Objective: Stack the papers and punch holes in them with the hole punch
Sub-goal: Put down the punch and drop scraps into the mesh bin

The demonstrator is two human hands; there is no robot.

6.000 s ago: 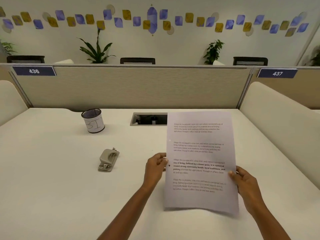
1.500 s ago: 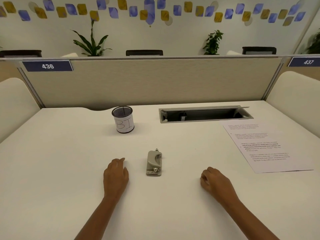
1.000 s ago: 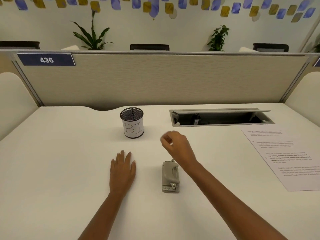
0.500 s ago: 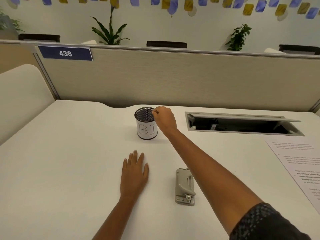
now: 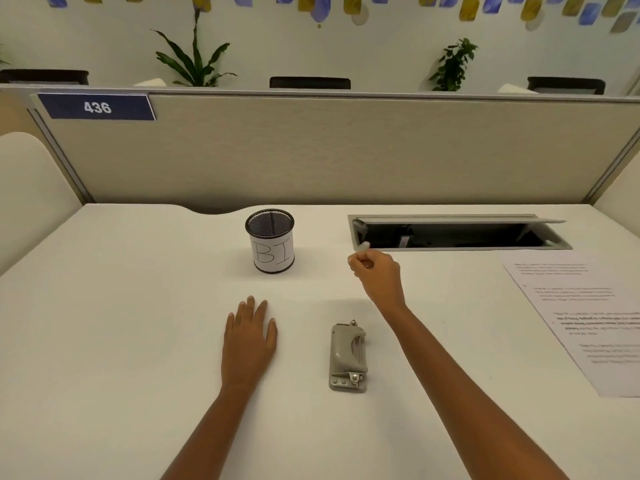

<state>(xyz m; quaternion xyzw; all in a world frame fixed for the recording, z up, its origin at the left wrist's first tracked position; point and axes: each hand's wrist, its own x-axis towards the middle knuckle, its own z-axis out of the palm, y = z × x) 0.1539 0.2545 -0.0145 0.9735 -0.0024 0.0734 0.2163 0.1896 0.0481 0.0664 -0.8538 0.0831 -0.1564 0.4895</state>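
Observation:
A grey hole punch [image 5: 348, 356] lies on the white desk, in front of me, with nothing in it. The printed papers [image 5: 585, 327] lie flat at the right, partly cut off by the frame edge. My left hand [image 5: 250, 337] rests palm down on the desk, fingers spread, to the left of the punch. My right hand [image 5: 375, 275] hovers above the desk beyond the punch, its fingers curled into a loose fist; I see nothing held in it.
A black mesh cup [image 5: 272, 244] with a paper label "BI" stands at the back, left of my right hand. An open cable tray [image 5: 457, 233] is sunk into the desk behind it. A beige partition [image 5: 346, 150] closes off the back.
My right hand has drawn back to the right from the rim of the mesh cup. The left hand has stayed flat. Earlier, both hands held the papers, which now lie at the right.

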